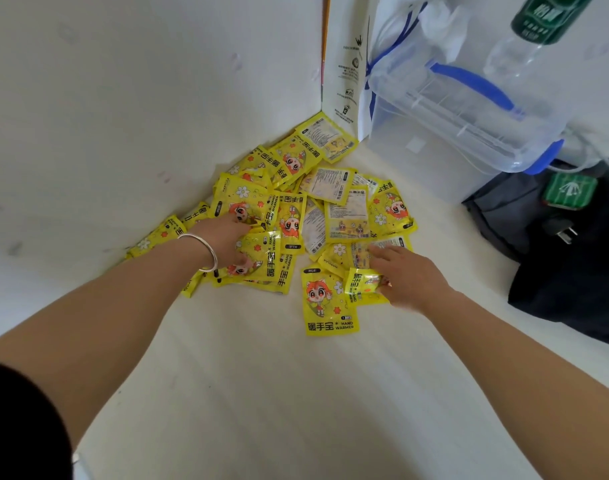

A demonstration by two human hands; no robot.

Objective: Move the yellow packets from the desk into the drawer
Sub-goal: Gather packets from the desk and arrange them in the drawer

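Several yellow hand-warmer packets (346, 209) lie in a loose heap on the white desk (279, 393), pushed into the corner against the wall. My left hand (227, 242), with a silver bangle at the wrist, rests on the heap's left side, fingers pressed onto packets there. My right hand (408, 277) reaches into the heap's right side, and its thumb and fingers pinch a crumpled yellow packet (363, 285). One flat packet (327, 301) lies apart at the front of the heap. No drawer is in view.
A clear plastic box with blue handles (462, 116) stands at the back right, a white paper bag (344, 64) beside it. A green-labelled water bottle (535, 29) is above it. A dark bag (566, 258) with a plug (563, 232) lies at the right edge.
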